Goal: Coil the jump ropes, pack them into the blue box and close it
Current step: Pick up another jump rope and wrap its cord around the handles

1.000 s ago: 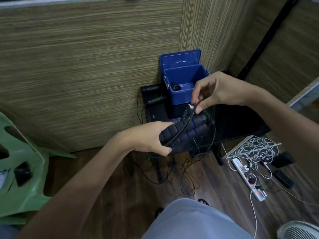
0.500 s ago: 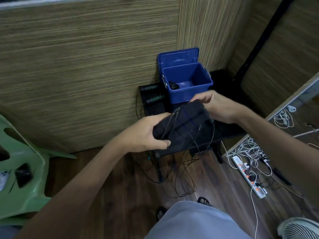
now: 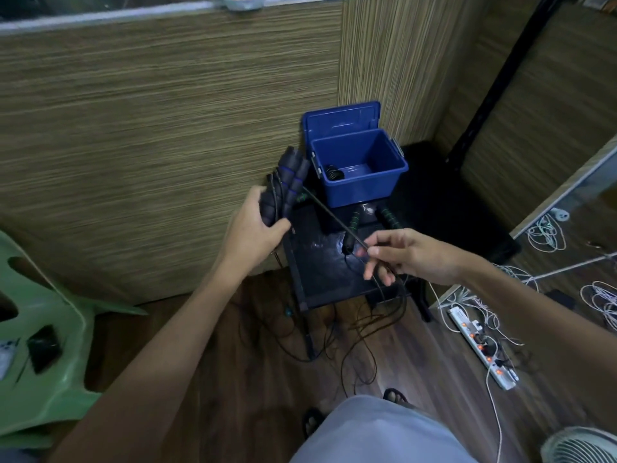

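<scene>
Left hand (image 3: 254, 228) grips rope handles (image 3: 287, 185); right hand (image 3: 405, 253) pinches cord (image 3: 330, 218); blue box (image 3: 359, 168) open behind.

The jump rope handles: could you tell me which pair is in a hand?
The blue-banded handles, gripped by the left hand; the green-banded handles lie on the black table.

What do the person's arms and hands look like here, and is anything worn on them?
Both arms are bare all the way to the edge of the picture: no sleeves show. The left hand and the right hand wear no gloves, and no watch, bracelet or ring can be seen on them. Lower in the frame, the person wears light grey clothing and dark sandals.
</scene>
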